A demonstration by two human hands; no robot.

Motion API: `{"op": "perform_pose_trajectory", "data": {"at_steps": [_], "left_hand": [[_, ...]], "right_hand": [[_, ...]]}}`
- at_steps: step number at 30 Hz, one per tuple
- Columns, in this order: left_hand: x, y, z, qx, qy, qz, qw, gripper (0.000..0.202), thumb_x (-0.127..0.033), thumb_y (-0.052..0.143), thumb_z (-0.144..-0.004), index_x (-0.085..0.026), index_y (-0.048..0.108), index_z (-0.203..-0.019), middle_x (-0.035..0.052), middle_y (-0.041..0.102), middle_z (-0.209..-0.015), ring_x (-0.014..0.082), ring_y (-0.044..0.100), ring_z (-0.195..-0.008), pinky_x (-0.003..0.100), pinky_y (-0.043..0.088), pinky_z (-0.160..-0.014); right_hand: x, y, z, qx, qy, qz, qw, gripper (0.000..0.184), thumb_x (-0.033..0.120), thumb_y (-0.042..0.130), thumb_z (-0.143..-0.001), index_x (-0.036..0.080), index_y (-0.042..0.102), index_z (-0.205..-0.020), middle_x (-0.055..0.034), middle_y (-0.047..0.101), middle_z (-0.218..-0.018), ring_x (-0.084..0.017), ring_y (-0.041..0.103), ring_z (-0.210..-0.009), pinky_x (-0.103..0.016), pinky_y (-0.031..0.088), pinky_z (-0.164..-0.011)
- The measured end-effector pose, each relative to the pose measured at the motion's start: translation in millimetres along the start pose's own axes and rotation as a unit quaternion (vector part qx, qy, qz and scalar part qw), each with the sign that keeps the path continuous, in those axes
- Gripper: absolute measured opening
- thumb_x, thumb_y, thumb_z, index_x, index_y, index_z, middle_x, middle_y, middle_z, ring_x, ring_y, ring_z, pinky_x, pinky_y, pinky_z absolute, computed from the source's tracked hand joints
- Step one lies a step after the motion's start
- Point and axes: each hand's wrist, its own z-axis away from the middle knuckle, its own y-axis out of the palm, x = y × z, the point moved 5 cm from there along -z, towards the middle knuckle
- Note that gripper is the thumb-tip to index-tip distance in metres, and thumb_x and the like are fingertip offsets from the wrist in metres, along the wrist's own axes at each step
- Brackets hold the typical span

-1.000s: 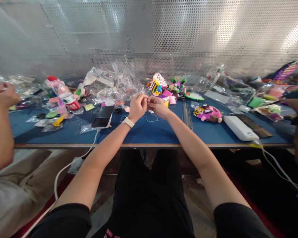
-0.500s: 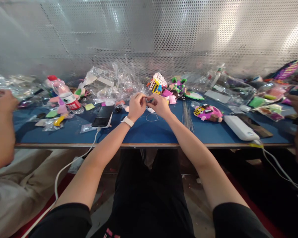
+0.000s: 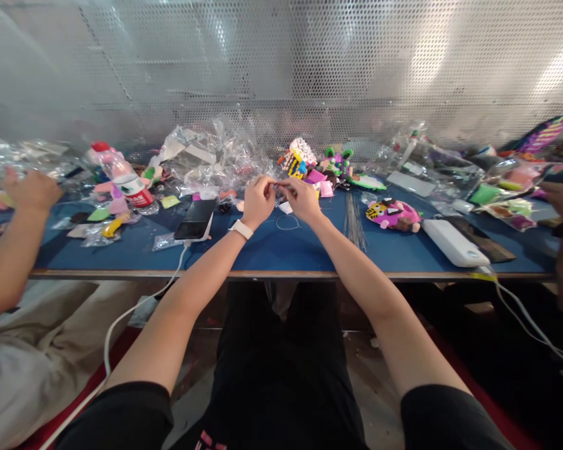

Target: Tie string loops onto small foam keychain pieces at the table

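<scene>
My left hand (image 3: 259, 201) and my right hand (image 3: 302, 199) meet fingertip to fingertip over the middle of the blue table. Both are closed in a pinch; whatever lies between the fingertips is too small and hidden to name. Just below them a thin wire loop (image 3: 288, 227) shows against the tabletop; whether it joins the fingers I cannot tell. A small white piece (image 3: 286, 207) lies by my right fingers. Beyond the hands stand colourful clay figures (image 3: 296, 159). To the right of my right hand lies a bundle of thin wires (image 3: 354, 222).
A phone (image 3: 196, 220) with a white cable lies left, near a bottle (image 3: 134, 189). Crumpled clear plastic bags (image 3: 220, 153) line the back. On the right are a pink clay figure (image 3: 394, 214) and a white power bank (image 3: 455, 242). Co-workers' arms reach in from both sides.
My fingertips have shifted slightly, the right fingers now straighter, while both hands stay together. At the left, a co-worker's hand has moved rightward over the table.
</scene>
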Motion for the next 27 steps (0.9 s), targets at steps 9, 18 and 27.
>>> {"op": "perform_pose_trajectory", "data": {"at_steps": [9, 18, 27], "left_hand": [[0.4, 0.0, -0.3, 0.006, -0.003, -0.031, 1.0, 0.014, -0.017, 0.053, -0.102, -0.021, 0.063, -0.093, 0.0068, 0.066, -0.089, 0.0226, 0.063, -0.083, 0.038, 0.051, -0.082], [0.0, 0.6, 0.4, 0.029, 0.011, -0.049, 0.998, 0.015, -0.022, 0.05, -0.105, -0.021, 0.064, -0.099, 0.0091, 0.068, -0.099, 0.0238, 0.067, -0.094, 0.038, 0.054, -0.087], [-0.1, 0.4, 1.8, 0.03, 0.003, -0.05, 0.998, 0.015, -0.02, 0.051, -0.103, -0.021, 0.065, -0.1, 0.0085, 0.069, -0.099, 0.0223, 0.066, -0.091, 0.037, 0.053, -0.087]], "right_hand": [[-11.1, 10.6, 1.0, -0.027, 0.119, -0.193, 0.974, 0.039, 0.061, 0.07, -0.098, 0.023, 0.073, -0.104, -0.0069, 0.078, -0.098, -0.017, 0.072, -0.072, -0.032, 0.062, -0.067], [-22.4, 14.0, 0.1, 0.024, 0.253, -0.361, 0.897, 0.05, 0.068, 0.083, -0.085, 0.021, 0.073, -0.096, -0.005, 0.079, -0.093, -0.014, 0.073, -0.069, -0.026, 0.059, -0.061], [-17.4, 15.6, 1.1, 0.05, 0.284, -0.385, 0.877, 0.048, 0.066, 0.08, -0.091, 0.019, 0.07, -0.097, -0.0039, 0.077, -0.088, -0.011, 0.071, -0.066, -0.024, 0.059, -0.061]]}}
